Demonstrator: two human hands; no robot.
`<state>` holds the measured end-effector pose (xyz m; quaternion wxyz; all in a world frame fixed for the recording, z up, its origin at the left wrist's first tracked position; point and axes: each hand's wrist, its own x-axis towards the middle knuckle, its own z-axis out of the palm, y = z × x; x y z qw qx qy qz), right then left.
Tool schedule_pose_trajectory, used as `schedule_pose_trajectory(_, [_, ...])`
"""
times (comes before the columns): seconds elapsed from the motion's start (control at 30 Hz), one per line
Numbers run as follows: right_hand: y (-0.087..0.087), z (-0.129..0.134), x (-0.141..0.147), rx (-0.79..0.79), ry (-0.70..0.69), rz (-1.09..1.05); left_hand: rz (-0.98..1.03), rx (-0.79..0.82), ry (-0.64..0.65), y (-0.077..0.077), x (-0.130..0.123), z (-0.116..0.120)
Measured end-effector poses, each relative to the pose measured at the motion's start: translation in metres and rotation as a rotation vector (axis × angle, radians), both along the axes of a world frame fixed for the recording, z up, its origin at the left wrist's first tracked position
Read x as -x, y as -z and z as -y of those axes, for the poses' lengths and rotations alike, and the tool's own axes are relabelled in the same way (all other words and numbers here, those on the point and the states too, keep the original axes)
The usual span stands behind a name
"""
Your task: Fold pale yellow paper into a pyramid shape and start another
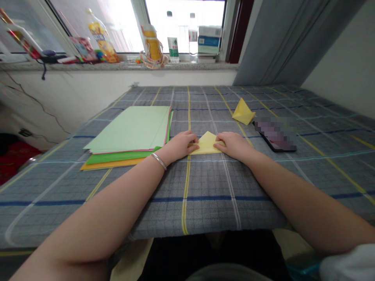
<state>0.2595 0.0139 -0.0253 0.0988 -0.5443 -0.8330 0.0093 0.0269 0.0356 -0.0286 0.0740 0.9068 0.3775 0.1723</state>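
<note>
A small sheet of yellow paper (207, 143), folded to a peak at its far side, lies on the checked tablecloth (205, 179) in front of me. My left hand (183, 145), with a silver bangle at the wrist, pinches its left end between thumb and fingers. At the opposite end, my right hand (233, 144) grips the paper the same way. Both hands rest low against the cloth. The fingertips hide the two side corners of the folded paper.
Left of my hands lies a stack of coloured paper (131, 128), pale green on top. A folded yellow paper shape (243, 112) stands at the back right, beside a phone (274, 134) with a blurred screen. Bottles, a tube and boxes line the windowsill (187, 67).
</note>
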Motion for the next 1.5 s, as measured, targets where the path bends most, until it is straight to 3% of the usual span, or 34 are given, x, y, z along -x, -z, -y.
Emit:
schedule_pose_trajectory(0.47, [0.003, -0.001, -0.001, 0.009, -0.01, -0.012, 0.104, 0.115, -0.036, 0.003, 0.005, -0.004])
schedule_pose_trajectory(0.7, [0.002, -0.001, -0.002, -0.007, -0.033, -0.013, -0.094, -0.186, -0.016, -0.003, -0.008, 0.016])
schedule_pose_trajectory(0.87, [0.0, 0.002, -0.003, -0.018, -0.046, -0.014, -0.18, -0.29, 0.038, -0.003, -0.026, 0.03])
schedule_pose_trajectory(1.13, [0.0, 0.0, 0.001, 0.023, 0.029, -0.004, -0.266, -0.384, 0.038, -0.003, -0.035, 0.028])
schedule_pose_trajectory(1.3, [0.003, 0.0, 0.002, 0.001, 0.053, 0.006, -0.298, -0.324, -0.004, -0.001, -0.037, 0.033])
schedule_pose_trajectory(1.5, [0.005, -0.003, 0.001, 0.017, 0.031, -0.048, -0.238, -0.105, 0.068, 0.013, -0.034, 0.023])
